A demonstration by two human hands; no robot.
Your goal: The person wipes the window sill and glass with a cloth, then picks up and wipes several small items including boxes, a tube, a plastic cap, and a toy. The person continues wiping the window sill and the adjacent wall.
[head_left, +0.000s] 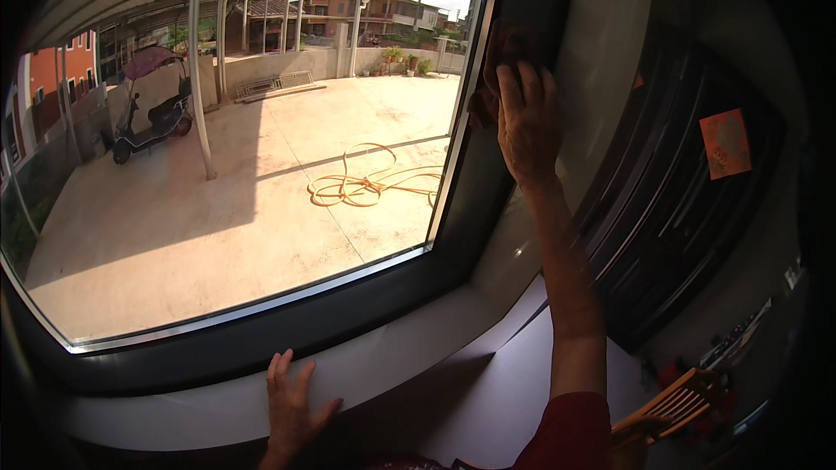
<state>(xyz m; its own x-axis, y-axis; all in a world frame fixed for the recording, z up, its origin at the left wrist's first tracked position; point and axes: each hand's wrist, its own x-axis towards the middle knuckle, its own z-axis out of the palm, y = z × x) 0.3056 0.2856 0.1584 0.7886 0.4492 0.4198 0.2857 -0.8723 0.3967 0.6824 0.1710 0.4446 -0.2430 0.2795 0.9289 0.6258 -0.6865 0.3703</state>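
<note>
My right hand is raised to the right side of the dark window frame. Its fingers press a dark reddish-brown cloth against the upright part of that frame. Much of the cloth sinks into shadow, so its full outline is hard to make out. Lower down, my left hand rests on the white window sill, fingers spread and holding nothing. Its fingertips reach the lower edge of the dark frame. The window pane fills the space to the left of my right hand.
Through the glass show a paved yard with a coiled yellow hose, a parked scooter and a metal post. Indoors on the right are a dark door with an orange paper square and a wooden chair.
</note>
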